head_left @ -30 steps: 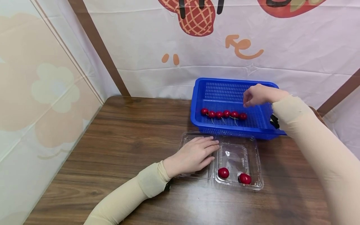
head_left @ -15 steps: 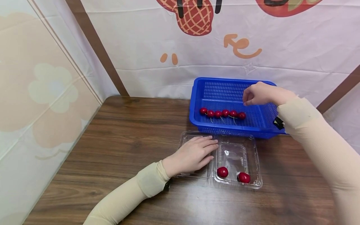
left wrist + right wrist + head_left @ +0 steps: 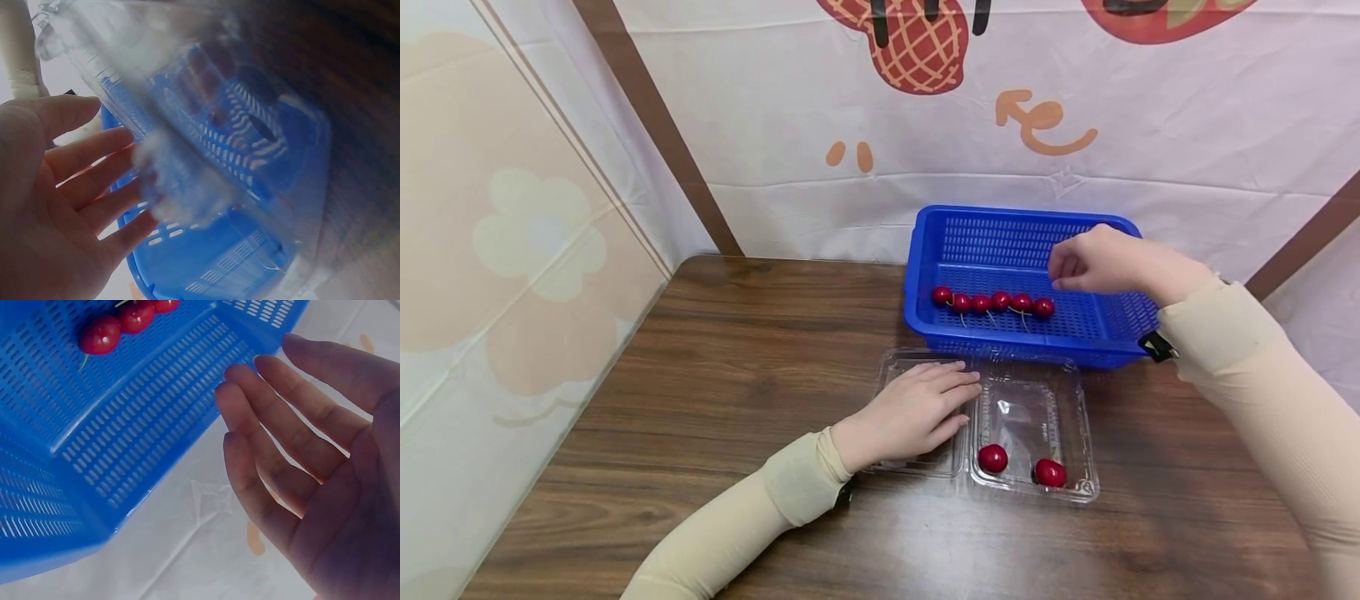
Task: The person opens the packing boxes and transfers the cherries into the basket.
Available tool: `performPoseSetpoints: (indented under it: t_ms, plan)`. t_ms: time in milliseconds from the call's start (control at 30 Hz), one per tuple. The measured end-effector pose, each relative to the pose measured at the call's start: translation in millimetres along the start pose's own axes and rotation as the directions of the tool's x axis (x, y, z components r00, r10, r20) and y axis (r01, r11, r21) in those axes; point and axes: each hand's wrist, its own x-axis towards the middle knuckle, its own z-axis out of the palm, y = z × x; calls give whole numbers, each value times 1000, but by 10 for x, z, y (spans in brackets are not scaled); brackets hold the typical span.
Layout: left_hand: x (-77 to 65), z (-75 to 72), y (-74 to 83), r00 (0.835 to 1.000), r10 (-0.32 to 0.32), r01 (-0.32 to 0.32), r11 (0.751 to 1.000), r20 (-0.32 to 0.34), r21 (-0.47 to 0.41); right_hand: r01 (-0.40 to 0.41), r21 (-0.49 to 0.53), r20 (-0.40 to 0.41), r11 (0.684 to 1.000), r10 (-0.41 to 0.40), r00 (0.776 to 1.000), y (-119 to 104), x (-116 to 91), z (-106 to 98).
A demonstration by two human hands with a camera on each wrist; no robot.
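Observation:
My left hand (image 3: 913, 412) rests with fingers spread on the left half of a clear plastic clamshell box (image 3: 1078, 417). In the left wrist view the fingers of the left hand (image 3: 81, 194) are straight behind the blurred clear plastic. Above the right part of a blue basket (image 3: 1105, 329) hovers my right hand (image 3: 1097, 262), its fingers loosely bent. The right wrist view shows this right hand (image 3: 306, 444) with nothing in it. A row of several red cherries (image 3: 1000, 301), some with stems, lies in the basket. Two more cherries (image 3: 992, 458) sit at the near end of the box's right half.
The basket stands at the back of a brown wooden table (image 3: 722, 358), right behind the box. A white printed cloth (image 3: 782, 108) hangs behind the table, and another cloth (image 3: 542, 275) borders its left side.
My right wrist and forearm have shifted to the right, while the fingers stay over the basket. The left hand, box and cherries have not moved.

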Motion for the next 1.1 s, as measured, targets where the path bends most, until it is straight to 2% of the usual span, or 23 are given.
performPoseSetpoints:
  t_ms: [600,867,1100]
  plan:
    - [10,-4,-2,1000,4,-4,1000,-3,-4,61,-26,-61,998,-62,996,-204,-291,78]
    - [10,11,-6,1000,5,-5,1000,-10,-7,135,-54,-148,989,-142,979,-269,-399,163]
    - [16,10,-7,1000,0,0,1000,-1,-3,196,-67,-174,978,-205,963,-326,-479,217]
